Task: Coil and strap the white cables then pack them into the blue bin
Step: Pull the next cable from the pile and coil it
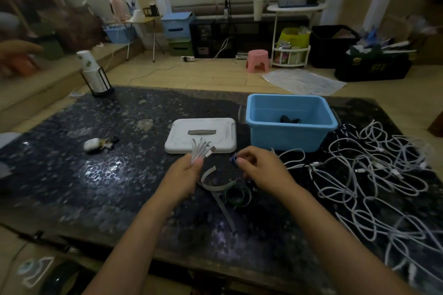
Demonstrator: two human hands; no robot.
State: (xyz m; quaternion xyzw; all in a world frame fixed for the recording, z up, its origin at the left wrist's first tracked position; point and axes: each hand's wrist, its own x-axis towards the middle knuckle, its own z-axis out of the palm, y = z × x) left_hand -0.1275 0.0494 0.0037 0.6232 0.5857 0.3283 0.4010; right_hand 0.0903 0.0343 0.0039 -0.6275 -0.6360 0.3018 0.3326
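The dark table [100, 175] fills the middle of the frame, with bare surface across its left half; its near edge runs along the bottom, its far edge just behind the bin [291, 122], which stands right of centre. The white lid [201, 135] lies flat just left of the bin, a narrow gap between them. At lower centre the left hand [185, 176] has its fingers curled round a coiled cable [201, 151], the loops and a plug fanning up out of the fist over the lid's near edge. The right hand [260, 167], near it and level with it, pinches a small blue thing [233, 158] between thumb and fingertips; blur makes it hard to say, but it may be a strap. The two hands are apart, a gap between them. Below that gap grey straps [215, 185] and a dark ring [236, 195] lie on the table. The loose cables [374, 175] sprawl in a tangle over the right side of the table, from beside the bin down to the lower right. Something dark [290, 119] sits in the bin's bottom. An earbud case [92, 144] lies at mid left, and a cup stack [92, 67] stands at the far left corner.
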